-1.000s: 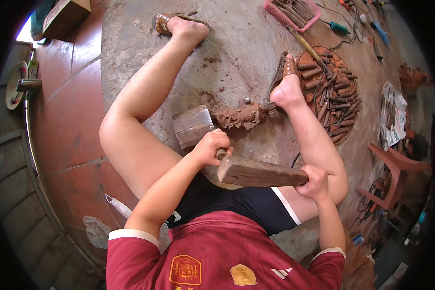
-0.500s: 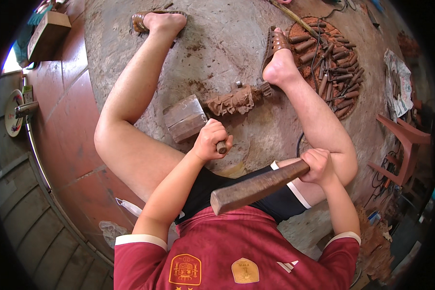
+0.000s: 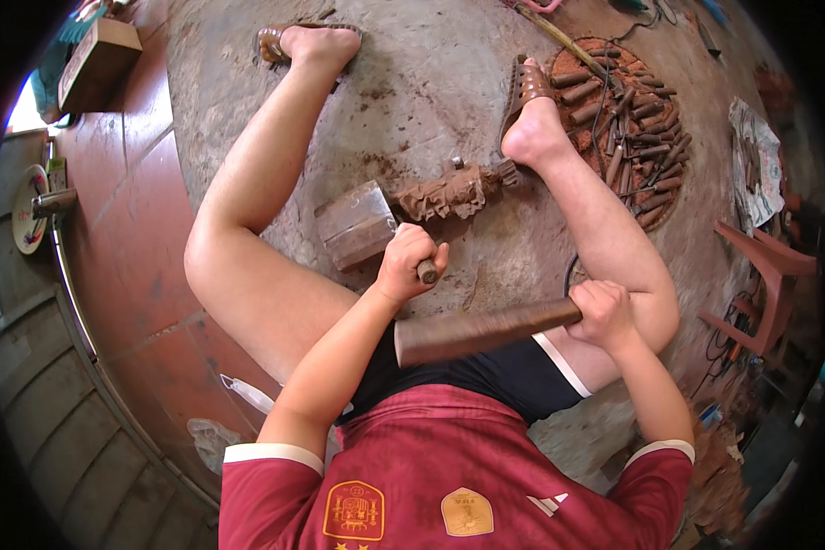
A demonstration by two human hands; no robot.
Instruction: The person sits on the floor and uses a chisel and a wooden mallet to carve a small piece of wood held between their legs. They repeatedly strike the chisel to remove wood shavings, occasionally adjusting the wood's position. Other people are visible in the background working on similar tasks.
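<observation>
My right hand point(image 3: 601, 312) is closed round the narrow end of a dark wooden mallet point(image 3: 486, 332). Slightly blurred, its thick end points left, in front of my shorts and on the near side of my left hand. My left hand point(image 3: 411, 263) is wrapped round a short wooden-handled tool point(image 3: 427, 271); the handle's end sticks out towards me, while its other end is hidden by the fingers. Just beyond that hand lies a heavy grey-brown block point(image 3: 355, 226) with a metal-looking edge. A brown cloth-wrapped bar point(image 3: 445, 192) runs right from the block towards my right foot.
Beyond my right foot, a round heap of brown cylindrical pieces point(image 3: 646, 137) lies on reddish grit, with a stick point(image 3: 559, 37) and a dark cable across it. At right are a white sack point(image 3: 756, 165) and a reddish-brown stool point(image 3: 765, 275). A cardboard box point(image 3: 101, 60) stands far left.
The mallet's thick end has swung away from my body, closer to my left hand. My left hand keeps its hold on the handle, almost in the same place.
</observation>
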